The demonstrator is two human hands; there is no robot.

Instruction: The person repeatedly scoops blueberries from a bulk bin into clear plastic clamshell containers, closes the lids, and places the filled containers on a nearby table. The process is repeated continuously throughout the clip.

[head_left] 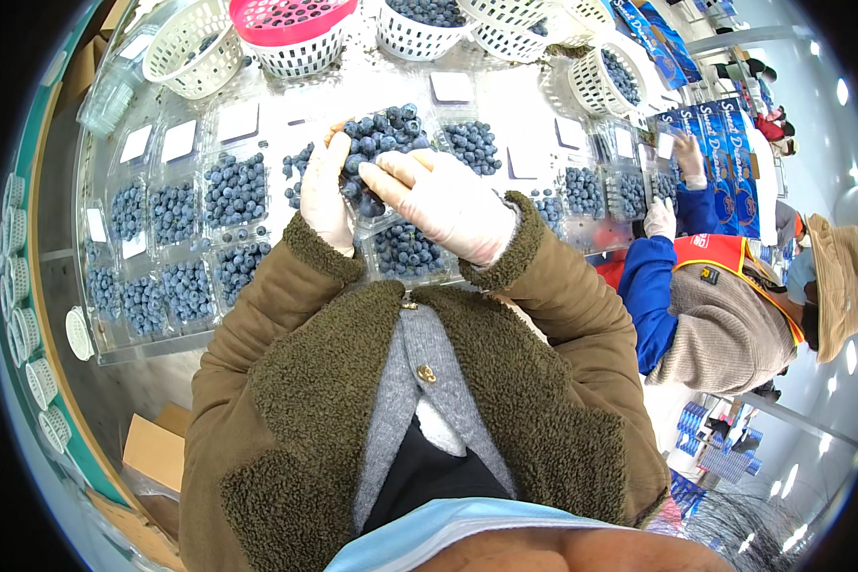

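Observation:
My gloved left hand (327,194) is wrapped round the left side of a heaped punnet of blueberries (391,129), raised over the table; its clear wall hardly shows. Across the near part of the heap lies my gloved right hand (445,203). Its fingers are bent and pressed together, with the tips among the berries; what they pinch, if anything, is hidden. Just below my hands stands another filled clear punnet (405,250). A further one (473,146) sits to the right of the raised heap.
Filled punnets (235,188) stand in rows on the metal table (153,351). White baskets (195,62), one with a pink rim (296,24), line the far side. At right, a co-worker in a red vest (720,253) reaches over punnets near blue printed cartons (725,181).

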